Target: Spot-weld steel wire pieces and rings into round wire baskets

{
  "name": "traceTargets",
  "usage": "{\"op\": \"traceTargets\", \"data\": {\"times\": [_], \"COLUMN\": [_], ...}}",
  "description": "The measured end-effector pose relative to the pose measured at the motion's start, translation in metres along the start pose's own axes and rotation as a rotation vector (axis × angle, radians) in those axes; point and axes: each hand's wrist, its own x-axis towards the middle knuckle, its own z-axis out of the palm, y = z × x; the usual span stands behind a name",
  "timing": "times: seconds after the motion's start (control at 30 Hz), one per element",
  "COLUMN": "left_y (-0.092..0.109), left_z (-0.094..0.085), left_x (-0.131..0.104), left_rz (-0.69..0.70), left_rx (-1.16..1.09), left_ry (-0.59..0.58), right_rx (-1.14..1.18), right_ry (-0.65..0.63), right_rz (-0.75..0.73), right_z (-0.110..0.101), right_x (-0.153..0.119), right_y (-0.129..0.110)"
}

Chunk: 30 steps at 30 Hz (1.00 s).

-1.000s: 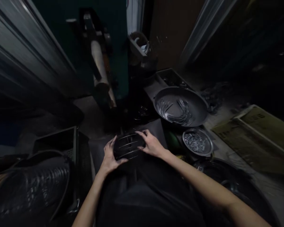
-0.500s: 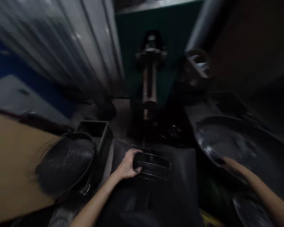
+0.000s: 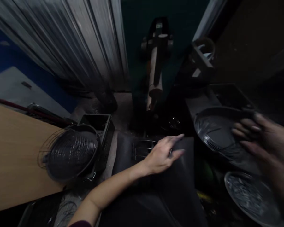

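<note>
Bent wires lie left of the nearer right hand — fingers curled, any grip impossible to tell. The left hand, fingers parted, overlaps the wire frame.

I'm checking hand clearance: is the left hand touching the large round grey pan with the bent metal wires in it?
Apart: the head view shows a dark gap between the left hand and the pan.

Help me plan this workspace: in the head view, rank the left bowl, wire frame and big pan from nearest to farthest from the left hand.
1. Wire frame: partly hidden by the left hand.
2. Big pan: to the right, past the fingertips.
3. Left bowl: farthest, well across to the left.
</note>
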Motion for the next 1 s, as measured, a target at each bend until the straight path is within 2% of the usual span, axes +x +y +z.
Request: {"op": "traceTargets", "data": {"times": [0.07,0.13,0.2,0.27,0.33,0.4,0.47,0.5,0.57,0.6,0.67,0.73,0.8,0.9,0.97,1.0], "left_y": [0.011,0.011,0.003,-0.01,-0.022,-0.03,-0.032,-0.032,-0.033,-0.036,-0.048,-0.068,-0.094,-0.126,-0.136,-0.137], "left_z": [0.026,0.04,0.041,0.034,0.026,0.02,0.013,0.008,-0.01,-0.02,-0.04,-0.05,-0.047,-0.031,-0.026,-0.027], "left_x": [0.009,0.004,-0.01,-0.026,-0.037,-0.042,-0.042,-0.042,-0.044,-0.047,-0.056,-0.065,-0.068,-0.061,-0.049,-0.041], "left_rz": [0.012,-0.061,-0.159,-0.214,-0.253,-0.323,-0.4,-0.424,-0.395,-0.346,-0.236,-0.16,-0.134,-0.1,-0.042,-0.004], "left_rx": [-0.036,-0.097,-0.158,-0.188,-0.217,-0.251,-0.265,-0.261,-0.194,-0.126,0.065,0.251,0.331,0.277,0.222,0.205], "left_ry": [-0.108,-0.163,-0.136,-0.07,-0.015,0.064,0.127,0.115,0.047,0.031,0.068,0.102,0.097,0.237,0.33,0.341], "right_rx": [0.256,0.417,0.469,0.484,0.49,0.407,0.162,0.009,-0.195,-0.214,-0.139,-0.022,0.061,0.125,0.15,0.167], "right_ry": [-0.004,-0.112,-0.213,-0.258,-0.242,-0.267,-0.328,-0.325,-0.311,-0.304,-0.357,-0.406,-0.388,-0.356,-0.344,-0.337], "right_rz": [0.139,0.216,0.213,0.19,0.195,0.191,0.099,0.014,-0.1,-0.099,0.02,0.15,0.215,0.26,0.254,0.238], "right_z": [0.022,0.052,0.075,0.092,0.106,0.12,0.131,0.134,0.138,0.139,0.142,0.148,0.156,0.167,0.171,0.172], "right_x": [-0.022,-0.026,-0.019,-0.008,-0.007,-0.019,-0.04,-0.049,-0.059,-0.058,-0.046,-0.029,-0.014,0.002,0.013,0.019], "right_y": [-0.02,-0.038,-0.049,-0.048,-0.034,-0.01,0.019,0.032,0.053,0.06,0.069,0.073,0.075,0.075,0.071,0.068]}}
